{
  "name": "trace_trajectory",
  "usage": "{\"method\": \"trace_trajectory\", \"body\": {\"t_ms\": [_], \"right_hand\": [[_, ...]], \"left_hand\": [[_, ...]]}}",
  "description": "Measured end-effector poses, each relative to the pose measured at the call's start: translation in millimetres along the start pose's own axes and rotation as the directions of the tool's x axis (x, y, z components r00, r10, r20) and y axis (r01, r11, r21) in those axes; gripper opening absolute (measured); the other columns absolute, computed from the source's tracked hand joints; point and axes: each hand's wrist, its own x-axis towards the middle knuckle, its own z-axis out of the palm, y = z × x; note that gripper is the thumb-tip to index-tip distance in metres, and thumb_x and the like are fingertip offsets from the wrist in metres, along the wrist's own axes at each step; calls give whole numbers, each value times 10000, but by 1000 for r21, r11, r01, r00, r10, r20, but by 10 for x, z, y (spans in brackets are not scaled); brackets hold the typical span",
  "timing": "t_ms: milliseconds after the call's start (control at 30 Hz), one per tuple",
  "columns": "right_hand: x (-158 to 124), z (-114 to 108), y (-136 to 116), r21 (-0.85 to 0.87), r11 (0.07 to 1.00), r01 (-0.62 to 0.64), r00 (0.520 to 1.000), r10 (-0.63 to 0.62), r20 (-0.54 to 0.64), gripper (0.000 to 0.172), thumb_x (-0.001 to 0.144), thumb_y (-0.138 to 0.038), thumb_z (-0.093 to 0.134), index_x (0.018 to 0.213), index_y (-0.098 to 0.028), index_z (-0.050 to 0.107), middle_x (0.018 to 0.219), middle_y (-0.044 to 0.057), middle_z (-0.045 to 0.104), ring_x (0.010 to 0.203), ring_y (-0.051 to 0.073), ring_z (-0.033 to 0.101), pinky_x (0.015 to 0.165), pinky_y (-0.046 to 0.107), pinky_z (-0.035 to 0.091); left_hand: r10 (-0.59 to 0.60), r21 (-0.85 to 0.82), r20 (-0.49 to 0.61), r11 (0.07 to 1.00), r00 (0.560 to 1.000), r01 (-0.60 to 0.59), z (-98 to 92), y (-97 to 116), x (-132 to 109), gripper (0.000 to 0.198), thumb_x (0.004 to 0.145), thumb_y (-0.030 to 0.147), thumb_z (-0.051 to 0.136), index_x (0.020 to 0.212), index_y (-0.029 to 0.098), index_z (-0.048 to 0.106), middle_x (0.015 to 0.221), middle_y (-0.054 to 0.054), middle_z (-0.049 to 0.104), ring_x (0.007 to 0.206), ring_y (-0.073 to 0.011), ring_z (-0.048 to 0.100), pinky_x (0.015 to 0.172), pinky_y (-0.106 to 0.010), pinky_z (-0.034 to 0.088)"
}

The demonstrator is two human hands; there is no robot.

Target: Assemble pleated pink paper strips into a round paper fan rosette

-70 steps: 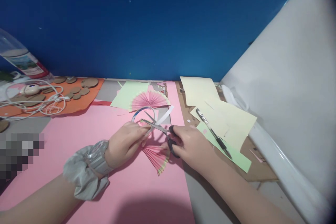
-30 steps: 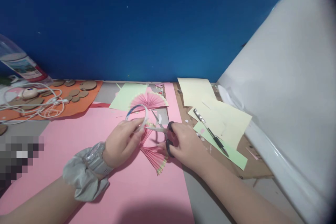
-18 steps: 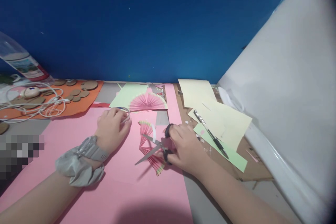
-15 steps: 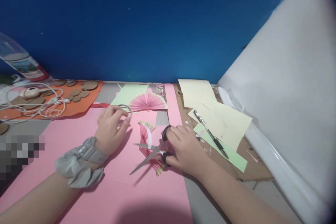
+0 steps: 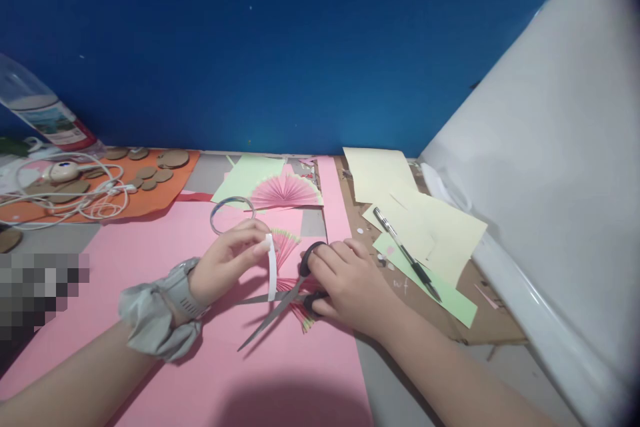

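Observation:
My left hand (image 5: 227,267) pinches the upper end of a short white strip of tape (image 5: 272,273), which hangs down beside the scissor blades. In my right hand (image 5: 350,283) are black-handled scissors (image 5: 270,321), their blades spread and pointing left. Behind the strip and blades lies a pleated pink paper fan (image 5: 287,245) with yellow-green edges, partly covered. A thin tape roll (image 5: 212,216) rests on the pink paper sheet (image 5: 165,240), just beyond my left fingers. Another pleated pink fan (image 5: 286,191) lies spread farther back.
To the right, a black pen (image 5: 407,255) lies across cream paper (image 5: 450,227) and a green strip (image 5: 460,310) on cardboard. At left are orange paper (image 5: 165,197) with cardboard discs, a tangled white cable (image 5: 107,203) and a plastic bottle (image 5: 50,120). A blue wall stands behind.
My left hand has left the tape roll and moved right, taking hold of the white strip's upper end. The scissors have shifted slightly left and down, still spread.

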Motion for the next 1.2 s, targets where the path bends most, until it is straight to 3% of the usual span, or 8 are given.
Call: {"method": "trace_trajectory", "body": {"t_ms": [233,367,533,633,733,867,1100,1200], "right_hand": [[10,-11,13,15,997,-69,996,68,53,215,686,-291,579,851,-157,551,856,41,601,744,179,444,740,334,278],[-5,-8,-4,6,998,-61,998,60,6,197,702,-276,579,852,-151,557,821,41,606,723,177,460,728,331,280],[-4,-95,49,47,989,-140,990,139,30,119,755,-225,547,864,-177,545,853,27,626,750,178,512,726,324,294],[-16,-249,251,54,888,-458,886,450,107,108,788,-216,505,890,-199,534,815,16,638,720,165,555,620,270,316],[-81,-436,532,-228,637,-737,630,769,113,155,786,-317,484,863,-196,544,687,41,624,607,195,551,500,267,252],[-185,-611,856,-393,526,-754,438,849,296,230,764,-389,476,817,-179,553,762,101,618,674,244,562,491,281,273],[-76,-692,1390,-330,618,-713,393,743,541,209,618,-366,644,718,-189,592,763,101,640,666,268,582,543,334,384],[4,-755,1549,-258,662,-704,436,689,579,299,542,-330,725,788,-193,625,885,101,651,787,298,595,631,369,435]], "left_hand": [[-55,-149,-199,989,978,25,9,-100,11,186,847,230,513,688,153,572,722,-9,503,720,-129,462,705,-253,385],[-173,-465,-349,885,921,-10,-35,-186,44,163,771,250,603,643,156,567,696,0,500,615,-109,463,554,-228,401],[-215,-594,-424,799,880,-90,-116,-219,111,179,756,337,548,653,190,539,644,13,464,521,-109,429,437,-232,401],[-199,-639,-438,754,877,-148,-123,-202,127,321,777,468,487,662,182,575,670,-9,490,547,-126,453,463,-272,436],[-168,-632,-407,762,898,-143,-101,-177,125,495,796,602,388,646,170,576,641,-17,480,560,-137,451,491,-290,430],[-37,-492,-364,856,931,-158,-50,-134,108,551,803,654,300,628,185,528,607,-18,445,584,-157,408,585,-329,402],[84,-364,-273,913,958,-183,-10,-147,82,584,805,679,215,613,205,497,611,-31,445,616,-189,403,614,-348,365],[102,-360,-246,914,964,-189,-4,-155,84,600,819,667,176,620,198,492,635,-31,442,616,-181,405,591,-331,361]]}}
